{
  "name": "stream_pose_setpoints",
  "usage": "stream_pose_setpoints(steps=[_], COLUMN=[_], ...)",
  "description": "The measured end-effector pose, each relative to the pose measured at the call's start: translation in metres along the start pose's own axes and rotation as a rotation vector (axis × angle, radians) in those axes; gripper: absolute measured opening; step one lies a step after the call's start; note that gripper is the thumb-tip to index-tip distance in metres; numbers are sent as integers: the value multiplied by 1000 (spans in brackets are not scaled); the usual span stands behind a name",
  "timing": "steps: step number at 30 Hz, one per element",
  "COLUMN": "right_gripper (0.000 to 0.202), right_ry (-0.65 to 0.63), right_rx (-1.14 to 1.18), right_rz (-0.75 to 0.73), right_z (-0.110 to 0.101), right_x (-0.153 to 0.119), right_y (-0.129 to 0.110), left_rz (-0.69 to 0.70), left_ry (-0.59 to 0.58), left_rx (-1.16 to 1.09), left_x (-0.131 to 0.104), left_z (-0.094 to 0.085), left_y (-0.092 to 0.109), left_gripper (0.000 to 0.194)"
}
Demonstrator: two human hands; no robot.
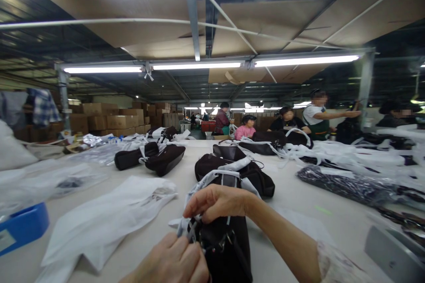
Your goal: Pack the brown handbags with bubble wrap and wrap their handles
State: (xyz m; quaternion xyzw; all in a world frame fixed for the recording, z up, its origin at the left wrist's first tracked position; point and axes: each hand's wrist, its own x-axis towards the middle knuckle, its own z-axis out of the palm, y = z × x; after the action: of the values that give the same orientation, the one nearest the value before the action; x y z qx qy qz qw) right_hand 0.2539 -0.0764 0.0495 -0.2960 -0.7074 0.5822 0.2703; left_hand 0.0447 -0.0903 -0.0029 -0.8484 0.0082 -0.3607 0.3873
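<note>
A black handbag [229, 247] with metal rings lies on the table right in front of me. Its strap [199, 185] is wrapped in pale tissue and loops up over the bag's far end. My right hand [219, 203] arches over the bag from the right, its thumb and fingers bent around the strap's end beside the metal hardware [192, 228]. Close by on the near side, my left hand [179, 256] is closed at the bag's left edge; what its fingertips pinch is hidden behind the knuckles. Just beyond lie more black bags [212, 166] with wrapped straps.
White cloth-like sheets [109, 216] and a blue holder [25, 227] lie to the left. More black bags [166, 159] sit farther back. On the right are a plastic-wrapped bundle [341, 185] and a grey box [395, 252]. Several people work beyond the table.
</note>
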Motion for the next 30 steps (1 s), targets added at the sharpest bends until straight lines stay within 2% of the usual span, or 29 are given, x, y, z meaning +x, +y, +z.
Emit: stream_pose_setpoints(steps=[5, 7, 11, 16, 21, 24, 25, 27, 30], right_gripper=[53, 47, 18, 27, 19, 45, 48, 36, 15], right_ry=[-49, -100, -62, -55, -11, -40, -66, -98, -39], right_rx=[-203, -273, -232, -173, -219, -345, -387, -443, -481], right_rz=[6, 6, 16, 72, 30, 23, 25, 19, 0], right_z=[0, -2, -6, -11, -12, -7, -5, -2, 0], right_x=[10, 15, 18, 13, 8, 9, 10, 14, 20], right_y=[7, 8, 5, 0, -4, -6, -5, -3, 2], left_rz=[-2, -3, -2, -9, -27, -32, -32, -30, -31], left_ry=[8, 9, 11, 10, -1, -9, -12, -12, -14], left_rx=[-13, -11, 7, -11, -21, -14, -15, -20, -25], left_x=[2, 4, 4, 3, 4, 4, 5, 5, 5], left_z=[1, 0, -2, -2, -2, -2, -2, -2, -2], left_y=[-2, -2, -2, -2, 0, 0, 0, -1, -1], left_gripper=[35, 36, 36, 37, 37, 37, 37, 37, 38])
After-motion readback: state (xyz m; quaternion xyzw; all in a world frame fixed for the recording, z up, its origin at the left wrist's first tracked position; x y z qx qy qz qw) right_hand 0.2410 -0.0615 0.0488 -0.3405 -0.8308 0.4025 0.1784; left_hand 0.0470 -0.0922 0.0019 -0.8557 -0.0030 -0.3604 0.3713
